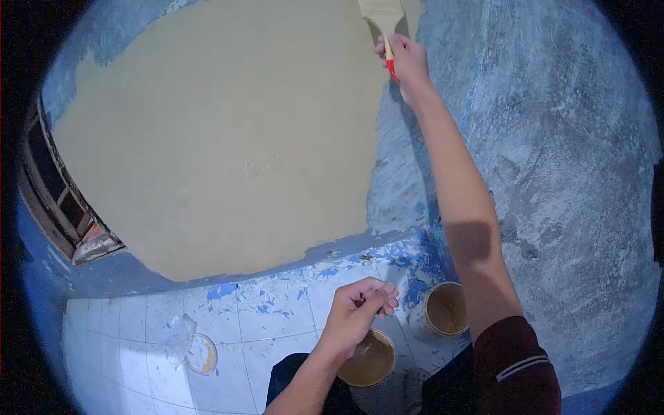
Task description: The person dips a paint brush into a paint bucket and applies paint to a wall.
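Observation:
High on the wall, my right hand [408, 66] is closed around the handle of a wide paintbrush [382, 10] with a red handle end. Its bristle end lies against or very near the wall, at the right edge of a large beige painted patch [235, 138]. Below, my left hand [360, 311] hangs with its fingers curled in and the thumb against them; nothing shows in it. Just under that hand stands an open bucket [368, 358] of brownish-beige paint. A second open bucket [446, 309] of similar paint stands beside my right forearm.
Bare blue-grey wall [567, 173] fills the right side. At the left is a worn window frame [66, 194]. Blue and white flakes [277, 294] lie over the white tiled floor [124, 346] along the wall. A round lid [200, 354] and clear plastic [181, 328] rest there.

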Demonstrator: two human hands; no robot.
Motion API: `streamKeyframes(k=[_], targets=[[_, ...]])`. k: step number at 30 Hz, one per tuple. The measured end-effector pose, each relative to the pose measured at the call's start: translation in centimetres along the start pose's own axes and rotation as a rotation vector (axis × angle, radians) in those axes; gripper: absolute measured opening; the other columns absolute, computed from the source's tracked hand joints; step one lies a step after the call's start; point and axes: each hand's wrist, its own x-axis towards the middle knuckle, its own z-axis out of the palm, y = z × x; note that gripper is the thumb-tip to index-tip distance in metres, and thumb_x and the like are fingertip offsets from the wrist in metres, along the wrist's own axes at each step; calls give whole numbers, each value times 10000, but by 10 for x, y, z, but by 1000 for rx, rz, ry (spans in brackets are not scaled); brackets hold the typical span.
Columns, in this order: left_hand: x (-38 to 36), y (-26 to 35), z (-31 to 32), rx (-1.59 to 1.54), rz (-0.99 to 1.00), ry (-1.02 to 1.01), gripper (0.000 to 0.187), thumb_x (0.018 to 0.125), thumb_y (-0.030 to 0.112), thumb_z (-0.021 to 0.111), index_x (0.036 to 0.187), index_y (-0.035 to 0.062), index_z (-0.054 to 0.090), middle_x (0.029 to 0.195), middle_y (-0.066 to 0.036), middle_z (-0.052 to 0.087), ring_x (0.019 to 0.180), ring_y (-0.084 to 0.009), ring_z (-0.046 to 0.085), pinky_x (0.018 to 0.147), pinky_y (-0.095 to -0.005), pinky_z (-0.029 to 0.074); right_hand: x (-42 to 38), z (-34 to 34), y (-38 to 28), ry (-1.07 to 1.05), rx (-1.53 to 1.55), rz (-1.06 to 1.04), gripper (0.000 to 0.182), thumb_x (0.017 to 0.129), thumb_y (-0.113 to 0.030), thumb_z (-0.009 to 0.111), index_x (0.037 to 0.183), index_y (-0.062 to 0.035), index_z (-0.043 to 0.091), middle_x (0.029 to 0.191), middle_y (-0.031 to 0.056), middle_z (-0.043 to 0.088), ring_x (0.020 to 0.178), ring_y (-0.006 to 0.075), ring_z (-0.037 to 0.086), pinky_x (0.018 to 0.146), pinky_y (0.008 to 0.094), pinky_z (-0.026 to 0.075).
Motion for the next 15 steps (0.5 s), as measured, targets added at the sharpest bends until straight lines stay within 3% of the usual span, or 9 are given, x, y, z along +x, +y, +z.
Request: streamKeyframes(k=[8,15], targets=[[-2,0,3,5,11,-22,169,921,104,552,879,-33,641,774,-77,631,700,-133,570,661,-270,459,-25,14,36,6,-36,114,298,986,-253,466,997,1,621,804,34,634,691,95,556,608,235,452],[-7,5,1,3,30,-17,164,918,106,560,882,-30,644,763,-78,632,691,-127,569,651,-267,456,-145,8,124,15,-72,394,312,997,-282,437,848,-69,610,681,6,570,548,86,518,481,257,410]])
